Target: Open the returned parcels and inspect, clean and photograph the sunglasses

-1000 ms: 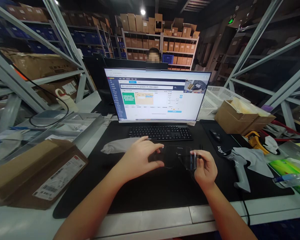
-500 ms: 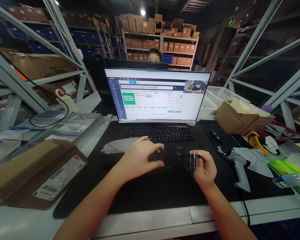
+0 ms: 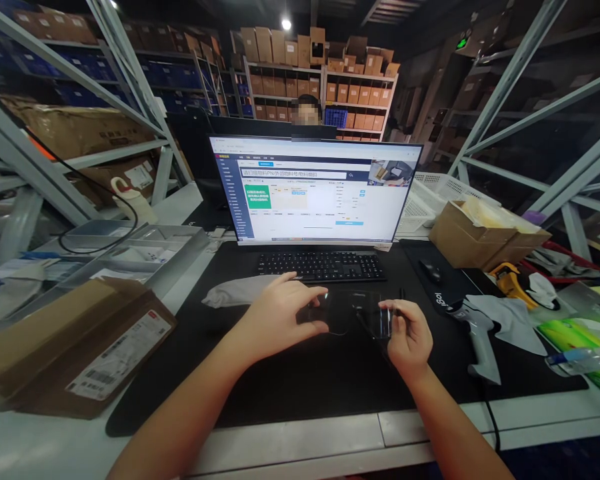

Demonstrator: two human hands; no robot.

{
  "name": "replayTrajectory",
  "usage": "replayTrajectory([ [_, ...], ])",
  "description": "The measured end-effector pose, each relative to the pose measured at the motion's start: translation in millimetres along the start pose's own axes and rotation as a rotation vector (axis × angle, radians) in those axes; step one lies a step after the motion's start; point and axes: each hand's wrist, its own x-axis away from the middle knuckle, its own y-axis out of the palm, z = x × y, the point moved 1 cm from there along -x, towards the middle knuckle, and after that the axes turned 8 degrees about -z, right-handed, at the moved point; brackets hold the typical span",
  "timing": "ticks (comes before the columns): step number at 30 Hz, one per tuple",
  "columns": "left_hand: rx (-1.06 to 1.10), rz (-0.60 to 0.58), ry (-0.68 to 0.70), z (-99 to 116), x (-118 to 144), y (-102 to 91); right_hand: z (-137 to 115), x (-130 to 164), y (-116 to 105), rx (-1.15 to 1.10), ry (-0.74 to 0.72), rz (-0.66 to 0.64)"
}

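In the lower middle of the frame, both bare hands hold a dark, see-through curved plastic piece [image 3: 353,312] just above the black desk mat [image 3: 300,380]. The left hand [image 3: 275,319] grips its left end, thumb underneath and forefinger stretched along the top edge, the other fingers loosely curled. The right hand [image 3: 409,337] pinches the right end between thumb and forefinger, where a pale strip of reflection shows on the plastic. The piece hovers just in front of the black keyboard [image 3: 321,265], which lies at the centre of the frame below the wide lit monitor [image 3: 313,190].

Left of the left hand, a grey cloth pouch [image 3: 235,291] lies on the mat. Right of the right hand sits a grey handheld barcode scanner [image 3: 473,333], partly under a grey cloth [image 3: 513,320], and a black mouse [image 3: 431,270] rests further up. At the lower left, a flat brown cardboard box with a white barcode label [image 3: 70,347] lies on the white table [image 3: 300,447]. At the right middle stands an open brown cardboard box [image 3: 475,237]. Behind the monitor, at upper centre, another person [image 3: 307,112] is partly visible against shelves of cardboard boxes.
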Motion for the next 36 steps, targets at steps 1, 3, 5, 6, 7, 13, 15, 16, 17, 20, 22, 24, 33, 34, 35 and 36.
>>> replayTrajectory([
  [1, -0.001, 0.001, 0.000, 0.0, -0.2, 0.1, -0.1, -0.1, 0.1, -0.001, 0.000, -0.001],
  [3, -0.004, 0.002, 0.002, 0.1, -0.4, 0.2, -0.5, -0.2, 0.3, -0.006, -0.003, -0.002],
  [5, -0.007, 0.004, 0.005, 0.2, -0.5, 0.3, -0.8, -0.2, 0.5, -0.012, -0.007, -0.001],
  [6, -0.008, 0.005, 0.007, 0.1, -0.3, 0.3, -0.8, -0.1, 0.5, -0.014, -0.009, 0.001],
  [7, -0.008, 0.005, 0.009, 0.1, -0.2, 0.3, -0.8, 0.0, 0.5, -0.014, -0.011, 0.003],
  [13, -0.005, 0.001, -0.004, 0.3, 0.0, -0.3, -0.7, 1.0, -0.4, 0.008, -0.013, -0.001],
  [15, -0.003, -0.002, -0.008, 0.4, -0.7, -0.3, -1.1, 1.0, -0.6, 0.016, -0.012, -0.001],
  [16, -0.004, -0.002, -0.007, 0.4, -1.0, -0.3, -1.4, 0.8, -0.6, 0.018, -0.010, 0.001],
  [17, -0.005, -0.001, -0.006, 0.5, -1.3, -0.3, -1.6, 0.6, -0.7, 0.019, -0.007, 0.002],
  [20, -0.007, 0.004, -0.005, 0.6, -1.4, -0.8, -2.3, -0.1, -0.5, 0.019, -0.006, -0.001],
  [22, -0.008, 0.003, -0.007, 0.6, -0.9, -1.2, -2.4, -0.2, -0.4, 0.015, -0.010, -0.001],
  [24, -0.008, -0.002, -0.010, 0.5, -0.4, -1.2, -2.3, 0.0, -0.4, 0.013, -0.013, 0.004],
  [33, 0.035, -0.050, -0.067, 2.9, -2.3, -0.4, 0.5, 0.1, 1.7, -0.002, -0.005, -0.004],
  [34, 0.045, -0.061, -0.063, 3.7, -2.3, -1.1, 0.0, -0.4, 2.0, 0.003, 0.003, -0.005],
  [35, 0.052, -0.072, -0.055, 4.2, -1.8, -1.7, -1.0, -0.9, 2.2, 0.010, 0.011, -0.006],
  [36, 0.056, -0.081, -0.045, 4.3, -1.0, -2.0, -2.3, -1.6, 2.4, 0.015, 0.017, -0.006],
])
